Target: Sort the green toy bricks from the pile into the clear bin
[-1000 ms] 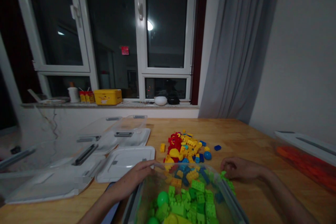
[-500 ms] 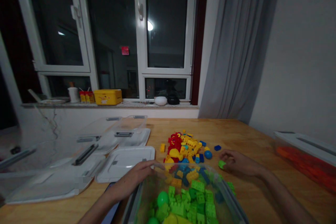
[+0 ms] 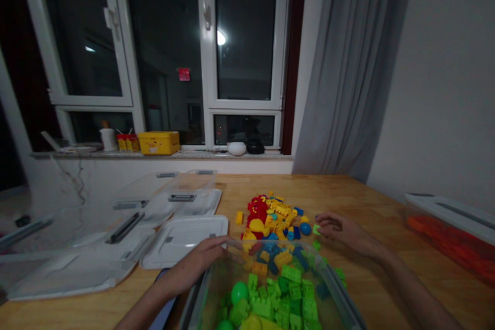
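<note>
A clear bin [image 3: 340,299] with green bricks [image 3: 263,307] and a green ball [image 3: 240,293] stands at the bottom centre. My left hand [image 3: 207,255] rests on the bin's far left rim, its fingers over the edge. Beyond the bin lies a pile of yellow, red and blue bricks [image 3: 280,214], with a blue ball [image 3: 305,229] at its right side. My right hand [image 3: 336,228] is over the table right of the pile. Its fingertips are at a small light green brick [image 3: 316,229]; whether they grip it is unclear. More green bricks lie along the bin's right side.
White lids [image 3: 187,242] and clear boxes [image 3: 193,180] cover the left of the table. A lidded box of orange pieces [image 3: 452,240] stands at the right. A yellow box [image 3: 159,143] sits on the windowsill.
My right hand has moved slightly left and away from me, towards the blue ball. A small green brick now shows on the table below it. My left hand has stayed at the rim.
</note>
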Available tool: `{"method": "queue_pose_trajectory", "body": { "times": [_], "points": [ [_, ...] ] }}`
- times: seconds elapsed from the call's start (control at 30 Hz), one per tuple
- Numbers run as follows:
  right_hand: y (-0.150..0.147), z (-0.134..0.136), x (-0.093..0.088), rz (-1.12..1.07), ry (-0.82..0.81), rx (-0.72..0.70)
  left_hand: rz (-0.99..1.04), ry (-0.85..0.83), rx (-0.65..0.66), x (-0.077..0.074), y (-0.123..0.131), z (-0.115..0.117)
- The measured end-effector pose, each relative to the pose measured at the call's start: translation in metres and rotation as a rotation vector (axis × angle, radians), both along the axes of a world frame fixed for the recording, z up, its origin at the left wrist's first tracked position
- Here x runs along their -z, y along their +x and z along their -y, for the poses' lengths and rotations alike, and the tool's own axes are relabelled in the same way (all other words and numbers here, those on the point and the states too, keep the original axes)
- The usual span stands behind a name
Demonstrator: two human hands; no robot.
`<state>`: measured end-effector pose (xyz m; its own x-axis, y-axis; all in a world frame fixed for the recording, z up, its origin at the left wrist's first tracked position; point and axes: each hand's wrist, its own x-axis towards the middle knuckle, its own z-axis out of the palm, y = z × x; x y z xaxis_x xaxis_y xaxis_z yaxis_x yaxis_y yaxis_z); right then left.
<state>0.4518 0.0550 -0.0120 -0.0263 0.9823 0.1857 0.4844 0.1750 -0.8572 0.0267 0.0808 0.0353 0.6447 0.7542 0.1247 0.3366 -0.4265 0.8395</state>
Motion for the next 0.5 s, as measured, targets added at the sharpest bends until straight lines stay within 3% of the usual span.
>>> {"method": "queue_pose_trajectory", "body": {
  "times": [0.2, 0.5],
  "points": [
    [-0.045, 0.012, -0.015, -0.242, 0.072, -0.015, 0.020, -0.006, 0.032, -0.002, 0.001, 0.002],
    [-0.083, 0.027, -0.013, -0.306, 0.092, -0.281, 0.006, -0.012, 0.031, -0.002, 0.001, 0.000]
  ]
}}
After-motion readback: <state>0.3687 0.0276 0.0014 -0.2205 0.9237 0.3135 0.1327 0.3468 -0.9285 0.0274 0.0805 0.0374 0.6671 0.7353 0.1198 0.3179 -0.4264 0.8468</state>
